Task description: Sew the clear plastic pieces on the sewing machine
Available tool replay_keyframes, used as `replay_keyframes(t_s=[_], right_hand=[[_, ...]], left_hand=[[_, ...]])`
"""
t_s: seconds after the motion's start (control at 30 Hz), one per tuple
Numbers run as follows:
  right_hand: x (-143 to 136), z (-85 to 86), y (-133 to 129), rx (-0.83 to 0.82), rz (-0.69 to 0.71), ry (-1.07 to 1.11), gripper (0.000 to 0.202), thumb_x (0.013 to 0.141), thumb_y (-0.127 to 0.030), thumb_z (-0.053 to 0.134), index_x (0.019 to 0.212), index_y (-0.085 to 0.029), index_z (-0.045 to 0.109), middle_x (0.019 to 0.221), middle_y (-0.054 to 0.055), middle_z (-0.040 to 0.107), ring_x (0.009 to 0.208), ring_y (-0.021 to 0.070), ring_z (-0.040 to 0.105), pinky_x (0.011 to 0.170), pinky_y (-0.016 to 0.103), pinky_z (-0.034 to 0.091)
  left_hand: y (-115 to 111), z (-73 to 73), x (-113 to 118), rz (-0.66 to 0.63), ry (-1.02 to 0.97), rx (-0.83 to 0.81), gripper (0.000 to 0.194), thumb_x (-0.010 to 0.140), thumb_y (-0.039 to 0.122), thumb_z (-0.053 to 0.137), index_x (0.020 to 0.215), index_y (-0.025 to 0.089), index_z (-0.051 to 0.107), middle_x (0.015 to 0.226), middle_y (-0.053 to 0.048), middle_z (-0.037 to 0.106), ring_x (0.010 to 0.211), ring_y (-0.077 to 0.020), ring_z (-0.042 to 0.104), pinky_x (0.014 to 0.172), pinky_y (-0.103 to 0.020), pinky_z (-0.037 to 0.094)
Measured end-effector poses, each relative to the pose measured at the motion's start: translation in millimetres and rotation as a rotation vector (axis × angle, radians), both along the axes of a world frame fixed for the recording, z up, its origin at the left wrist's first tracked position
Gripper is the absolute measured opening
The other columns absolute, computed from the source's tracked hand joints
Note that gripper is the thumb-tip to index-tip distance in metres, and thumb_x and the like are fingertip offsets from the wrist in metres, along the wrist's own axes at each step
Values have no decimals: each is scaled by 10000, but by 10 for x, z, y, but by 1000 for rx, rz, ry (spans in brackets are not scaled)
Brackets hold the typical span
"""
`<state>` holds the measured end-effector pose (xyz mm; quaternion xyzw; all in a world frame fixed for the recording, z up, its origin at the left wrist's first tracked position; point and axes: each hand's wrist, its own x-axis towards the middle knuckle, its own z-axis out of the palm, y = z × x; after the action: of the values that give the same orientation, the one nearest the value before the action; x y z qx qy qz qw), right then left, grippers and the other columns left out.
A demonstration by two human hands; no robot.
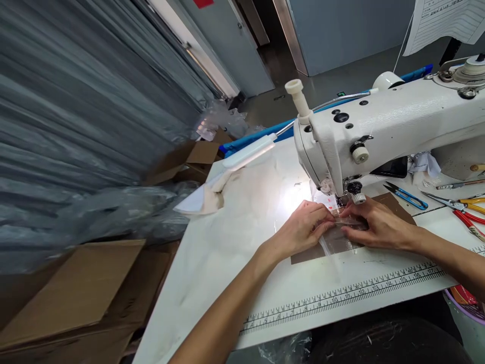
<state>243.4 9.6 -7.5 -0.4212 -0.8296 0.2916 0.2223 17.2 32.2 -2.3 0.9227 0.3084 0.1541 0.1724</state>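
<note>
A white sewing machine (pixel 394 119) stands over the table, its presser foot (pixel 340 200) just beyond my fingertips. My left hand (pixel 306 227) is closed, thumb and fingers pinching the edge of a thin see-through sheet (pixel 338 239). From the other side my right hand (pixel 373 223) grips the same sheet, its fingers bent close to the foot. Beneath both hands lies a flat brown piece (pixel 396 206), partly covered by them. Whether the needle is in the material is hidden.
A lit lamp (pixel 250 152) shines from behind. Blue thread snips (pixel 407 196) and yellow-handled pliers (pixel 460 203) lie on the right. A printed ruler (pixel 341 299) runs along the front of the table (pixel 227 253). Cardboard boxes (pixel 71 288) stand left; cloth (pixel 212 197) hangs over the edge.
</note>
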Motion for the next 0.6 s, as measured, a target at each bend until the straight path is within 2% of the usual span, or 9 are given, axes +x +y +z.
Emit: replay_keyframes(t_s=[0.07,0.17,0.23,0.3,0.4,0.47,0.5,0.53,0.6], right_hand=[[-41,4,-7,-8,35,-23,235,896,-322,609,1074,-175,657,1081,115,647,996,239,602,873,392,485],[-78,11,-19,-20,62,-32,130,931,-248,534,945,-178,642,951,89,672,860,206,614,781,363,486],[-82,24,-35,-36,45,-10,120,923,-218,517,864,-181,614,844,67,665,758,184,605,712,343,474],[-81,39,-54,-102,14,45,123,914,-223,518,808,-189,572,761,50,649,687,170,595,653,325,465],[-111,56,-74,-407,2,192,163,945,-253,468,794,-202,502,707,41,654,596,150,605,551,288,468],[-159,64,-73,-646,4,243,192,974,-268,409,801,-207,467,719,52,676,545,142,615,489,269,469],[-187,68,-69,-711,3,224,202,981,-264,386,801,-208,458,712,56,681,529,141,616,474,265,467],[-215,74,-62,-706,-1,170,207,979,-250,379,792,-207,458,696,56,681,530,144,617,477,265,465],[-264,89,-44,-496,-45,-36,193,948,-211,415,771,-200,491,673,59,674,578,166,626,516,278,453]], left_hand=[[-35,34,32,2,-3,-22,209,991,265,447,903,205,627,786,6,685,749,-138,629,798,-363,489],[-72,49,30,42,-57,-73,197,976,330,492,926,211,641,803,2,699,733,-135,633,786,-352,504],[-85,57,-22,104,-101,-127,211,937,400,565,923,213,662,832,-10,712,763,-147,640,765,-337,515],[-91,81,-102,182,-132,-232,259,898,448,613,855,201,677,790,-17,702,737,-151,631,678,-297,513],[-81,146,-205,249,-223,-434,359,922,481,557,764,170,639,747,-29,661,641,-125,595,564,-246,487],[-43,178,-218,241,-261,-534,371,955,481,486,820,162,619,762,-36,653,589,-107,574,536,-233,486],[-9,183,-202,233,-242,-554,355,964,467,464,865,162,616,748,-32,649,568,-103,566,527,-229,484],[38,178,-173,231,-196,-543,328,967,440,456,898,164,619,725,-23,643,554,-104,560,520,-225,480],[171,141,-88,228,-57,-412,253,947,358,472,902,175,641,706,-15,641,573,-122,573,531,-230,477]])
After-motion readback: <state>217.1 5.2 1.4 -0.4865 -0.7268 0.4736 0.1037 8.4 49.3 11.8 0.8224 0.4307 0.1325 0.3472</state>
